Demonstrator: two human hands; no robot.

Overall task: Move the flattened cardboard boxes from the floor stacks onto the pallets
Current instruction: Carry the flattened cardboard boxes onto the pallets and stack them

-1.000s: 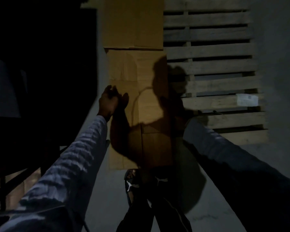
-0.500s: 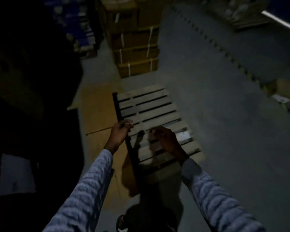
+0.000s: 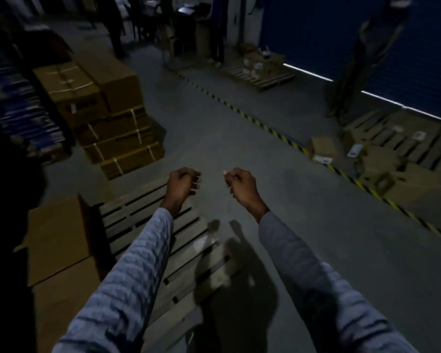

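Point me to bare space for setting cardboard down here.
Free: the slatted wooden pallet under the left hand, nothing on its boards; grey concrete floor right of it, up to the yellow-black striped line. Crowded: strapped brown carton stack behind, flattened cardboard sheets left.

Left sleeve hides part of the pallet

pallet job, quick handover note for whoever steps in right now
Left hand: fingers curled shut, holding nothing.
Right hand: the same, empty.
The wooden pallet lies flat on the floor below the left arm, with no cardboard on its slats.
Flattened cardboard lies on the floor along the pallet's left side.
Done: nothing loaded here as far as can be seen.
Left: lift the flat sheets onto the pallet.
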